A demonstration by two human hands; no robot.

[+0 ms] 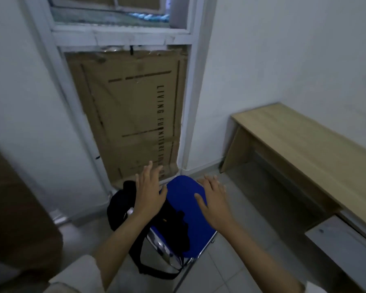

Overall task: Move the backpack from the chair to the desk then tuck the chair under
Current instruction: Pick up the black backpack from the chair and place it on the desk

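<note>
A black backpack (119, 205) hangs over the left side of a chair with a blue padded seat (184, 193) and chrome frame, its straps trailing down at the front. My left hand (150, 187) hovers open above the backpack, fingers spread, holding nothing. My right hand (213, 196) hovers open over the blue seat, also holding nothing. The light wooden desk (300, 144) stands to the right against the white wall, apart from the chair.
A cardboard sheet (131, 111) fills the lower part of a white window frame straight ahead. A brown wooden surface (15, 208) stands at the left edge. A grey box-like unit (347, 246) sits under the desk's near end. The floor is pale tile.
</note>
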